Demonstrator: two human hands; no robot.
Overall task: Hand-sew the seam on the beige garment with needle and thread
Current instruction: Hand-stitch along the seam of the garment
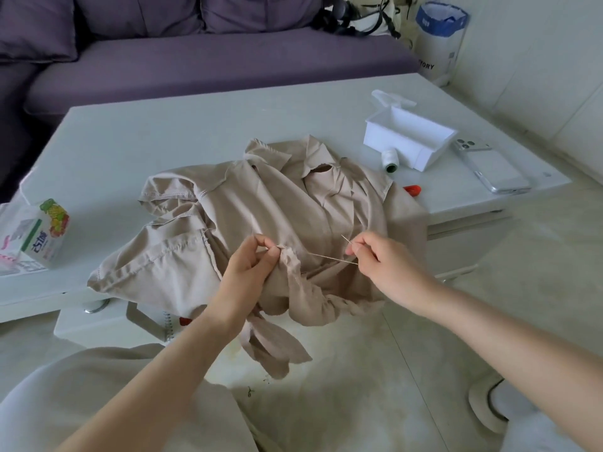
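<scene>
Carton (42, 236) w/ fruit print stands at far L edge of the white table (163, 135), well apart from the work.

1. Beige garment (277, 203): lies crumpled at table centre, collar toward the far side. Its near portion hangs off the front edge toward my lap, w/ a strip of the same fabric dangling below.
2. L hand (251, 269): I pinch a small gathered fold of the garment between thumb and forefinger, just above the table's front edge. Remaining fingers are curled round the cloth beneath.
3. Thread (329, 258): runs taut from the pinched fold, rightward and slightly down, to my other hand.
4. Needle (346, 239): thin, tilted, tip pointing up and to the L. Eye end is hidden by my fingertips.
5. R hand (381, 265): I grip the needle between thumb and forefinger, over the garment's R part. Hands are apart, linked only by the thread.

Further R on the table:
- orange-red item (412, 189), partly hidden by the garment's edge; type can't be told.
- spool (390, 161), white, touching the front of the box.
- white plastic box (408, 138), lid open at the back.
- phone (489, 168), face down, just beside the box, near the table's R corner.
</scene>
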